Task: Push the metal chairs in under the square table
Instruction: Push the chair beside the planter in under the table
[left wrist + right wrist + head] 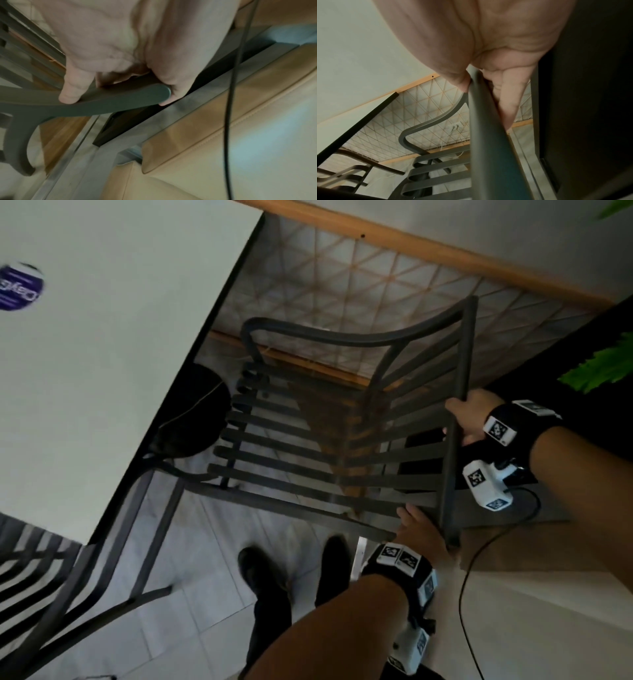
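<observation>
2nd chair (41,587) cut off; sticker (21,287) blurred.

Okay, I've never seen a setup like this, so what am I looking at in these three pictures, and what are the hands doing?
No machine here: a person wears three cameras, one on the head and one on each wrist. The head view looks down at a white square table bearing a purple sticker, with a metal chair beside it. The left hand and right hand both grip the chair's top back rail. Each wrist view shows its own fingers curled round that rail. A second chair stands at lower left.
</observation>
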Action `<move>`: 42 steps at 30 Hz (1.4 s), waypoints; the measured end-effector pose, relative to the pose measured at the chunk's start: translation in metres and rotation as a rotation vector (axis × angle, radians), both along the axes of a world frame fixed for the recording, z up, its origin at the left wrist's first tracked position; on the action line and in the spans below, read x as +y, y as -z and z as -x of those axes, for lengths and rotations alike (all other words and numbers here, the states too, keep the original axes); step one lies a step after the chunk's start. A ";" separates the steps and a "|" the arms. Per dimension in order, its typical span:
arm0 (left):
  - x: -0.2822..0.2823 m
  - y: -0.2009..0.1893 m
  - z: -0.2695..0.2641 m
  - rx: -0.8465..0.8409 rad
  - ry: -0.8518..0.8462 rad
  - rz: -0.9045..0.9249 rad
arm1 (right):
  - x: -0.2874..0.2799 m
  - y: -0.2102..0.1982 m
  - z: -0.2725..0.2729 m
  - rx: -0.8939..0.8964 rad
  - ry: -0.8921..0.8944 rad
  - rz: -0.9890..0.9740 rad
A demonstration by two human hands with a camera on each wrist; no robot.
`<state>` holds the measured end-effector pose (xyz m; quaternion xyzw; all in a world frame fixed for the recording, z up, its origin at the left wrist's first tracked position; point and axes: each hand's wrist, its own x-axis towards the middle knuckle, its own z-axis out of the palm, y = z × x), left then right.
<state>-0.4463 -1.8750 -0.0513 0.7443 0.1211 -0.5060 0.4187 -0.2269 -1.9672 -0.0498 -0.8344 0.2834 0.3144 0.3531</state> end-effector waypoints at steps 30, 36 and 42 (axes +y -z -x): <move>0.113 0.003 0.000 -0.311 -0.036 -0.062 | 0.079 -0.014 -0.006 0.002 -0.311 -0.021; 0.146 -0.018 0.016 -0.232 -0.176 -0.150 | 0.068 -0.005 -0.003 -0.062 -0.442 0.109; 0.197 -0.014 0.043 -0.259 -0.168 -0.129 | 0.048 -0.050 0.017 -0.110 -0.660 0.303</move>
